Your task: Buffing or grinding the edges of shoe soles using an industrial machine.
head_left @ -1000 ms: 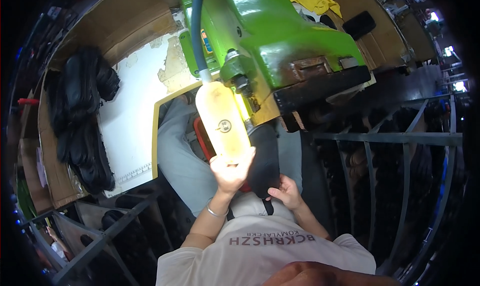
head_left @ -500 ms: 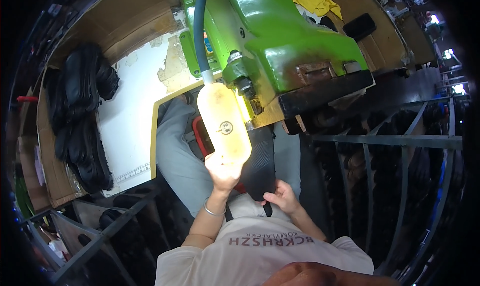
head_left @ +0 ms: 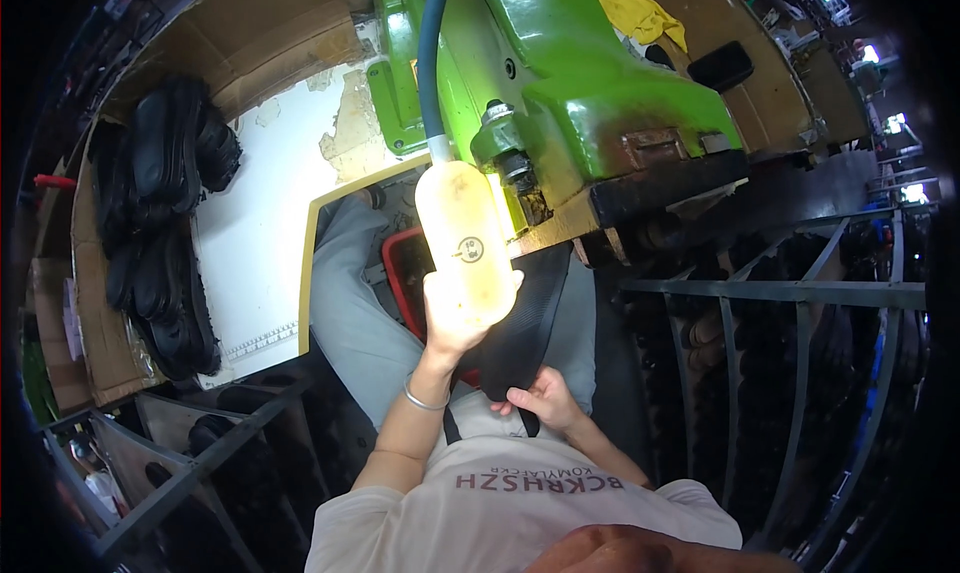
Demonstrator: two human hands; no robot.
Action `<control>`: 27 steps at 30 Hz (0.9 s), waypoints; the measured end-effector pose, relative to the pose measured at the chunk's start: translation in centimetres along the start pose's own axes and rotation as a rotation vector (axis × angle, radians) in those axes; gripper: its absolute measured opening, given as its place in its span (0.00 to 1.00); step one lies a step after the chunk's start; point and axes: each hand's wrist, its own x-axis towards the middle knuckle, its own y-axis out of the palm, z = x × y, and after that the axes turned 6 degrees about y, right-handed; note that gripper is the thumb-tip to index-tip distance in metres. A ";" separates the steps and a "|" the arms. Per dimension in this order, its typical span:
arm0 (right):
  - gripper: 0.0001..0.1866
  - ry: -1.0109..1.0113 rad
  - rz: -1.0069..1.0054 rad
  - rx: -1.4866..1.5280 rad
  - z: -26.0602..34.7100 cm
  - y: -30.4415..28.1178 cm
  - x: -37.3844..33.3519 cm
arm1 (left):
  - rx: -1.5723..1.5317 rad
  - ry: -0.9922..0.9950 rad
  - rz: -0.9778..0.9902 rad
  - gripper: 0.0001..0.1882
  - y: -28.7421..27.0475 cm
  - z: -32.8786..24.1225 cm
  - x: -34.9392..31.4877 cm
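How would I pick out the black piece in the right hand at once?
Find the big green machine, then the bright oval cover near it. Just right of that cover, a long black piece slants down to the right hand. Unlike the black pieces piled at left, it is held, pinched at its lower end.

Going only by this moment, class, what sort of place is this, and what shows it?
Probably a workshop or factory floor, perhaps for footwear: a large green machine, dark sole-shaped pieces piled at left, and a metal rack at right suggest it.
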 end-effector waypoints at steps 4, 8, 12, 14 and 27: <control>0.17 0.039 0.045 -0.016 0.0 -0.1 -0.2 | -0.057 0.032 -0.071 0.02 -1.7 2.8 -1.7; 0.17 0.076 0.099 -0.035 0.4 -0.6 0.4 | -0.053 -0.010 -0.064 0.06 -3.0 3.8 -2.6; 0.22 -0.315 -0.148 -0.194 4.2 -1.6 2.4 | 0.056 0.114 0.045 0.04 -0.7 0.9 0.0; 0.22 -0.534 -0.276 -0.121 6.8 -1.6 3.8 | 0.103 0.176 0.060 0.06 0.5 -1.0 1.0; 0.08 -0.752 -0.433 -0.121 13.1 3.4 8.2 | -0.067 0.032 -0.099 0.06 -0.6 -3.2 -0.8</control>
